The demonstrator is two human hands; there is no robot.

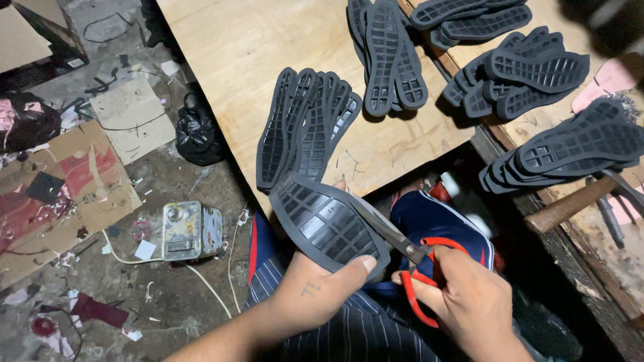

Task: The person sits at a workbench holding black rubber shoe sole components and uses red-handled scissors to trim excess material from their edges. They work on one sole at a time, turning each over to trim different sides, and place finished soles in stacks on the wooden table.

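We grip one dark sole (327, 224) over our lap in the left hand (315, 288), the right hand (469, 302) closed on red-handled scissors (409, 258) at its edge, while several stacks of soles (305, 127) lie on the plywood table (228, 47), perhaps already trimmed.

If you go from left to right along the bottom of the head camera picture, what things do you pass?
Metal box on the floor → left hand → dark rubber sole it holds → red-handled scissors → right hand.
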